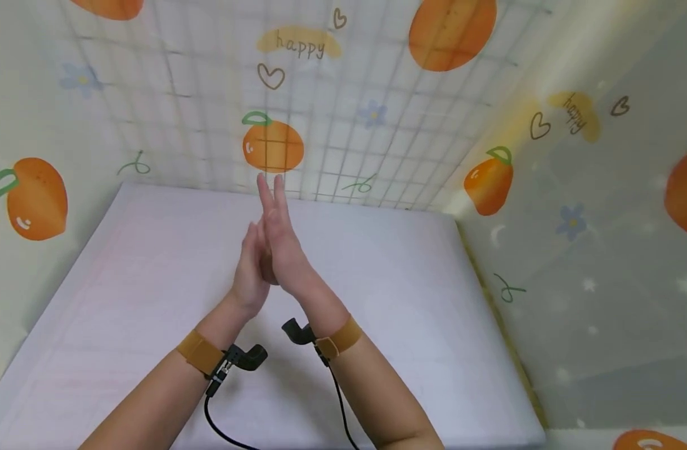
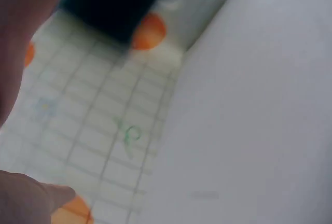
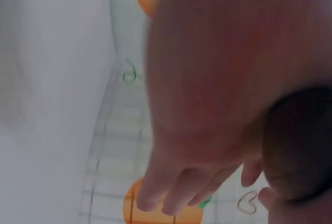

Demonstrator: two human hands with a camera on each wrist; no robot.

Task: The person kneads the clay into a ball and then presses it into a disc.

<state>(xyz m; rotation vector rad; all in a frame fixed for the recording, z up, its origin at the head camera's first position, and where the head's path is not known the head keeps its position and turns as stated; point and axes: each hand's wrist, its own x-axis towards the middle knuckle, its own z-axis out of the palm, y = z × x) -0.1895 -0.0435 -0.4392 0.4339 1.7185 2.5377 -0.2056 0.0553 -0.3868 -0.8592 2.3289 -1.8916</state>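
My two hands stand palm to palm, raised over the white tabletop, with fingertips toward the back wall. The right hand keeps its fingers straight, slightly fanned at the tips. Facing it, the left hand presses in from the other side, partly covered by the right. Between the palms sits a dark brown, rounded thing, mostly hidden; I cannot tell its kind. In the right wrist view a dark round shape shows between the right palm and the left hand. Straight fingers of the right hand show below.
The white tabletop is bordered by a fruit-print curtain over a wire grid and another at the right. Brown straps with black wrist cameras and cables hang inside the forearms. A blurred dark block crosses the left wrist view.
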